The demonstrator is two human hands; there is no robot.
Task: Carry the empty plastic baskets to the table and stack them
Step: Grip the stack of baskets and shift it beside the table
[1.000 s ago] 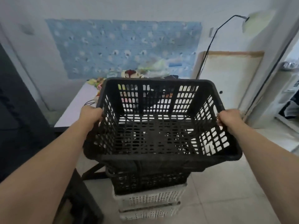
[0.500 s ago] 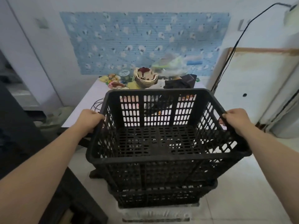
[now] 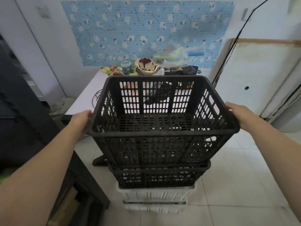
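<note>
A stack of nested plastic baskets fills the middle of the head view. The top black basket (image 3: 156, 132) is empty. Under it sits a second black basket (image 3: 158, 176), and below that two white baskets (image 3: 154, 196). My left hand (image 3: 81, 121) grips the top basket's left rim. My right hand (image 3: 239, 115) holds its right rim. The white table (image 3: 83, 98) lies just beyond the stack, partly hidden by it.
Bowls (image 3: 147, 66), snack packets, plastic bags and a dark cloth crowd the table's far end by the blue patterned wall. A black cable (image 3: 95, 98) lies on the table's left. Dark furniture (image 3: 24, 128) stands at left, a white board (image 3: 260, 75) at right. Tiled floor lies below.
The stack and my hands have come closer to the table, and the view has turned left to face it. My grip on the rims is unchanged.
</note>
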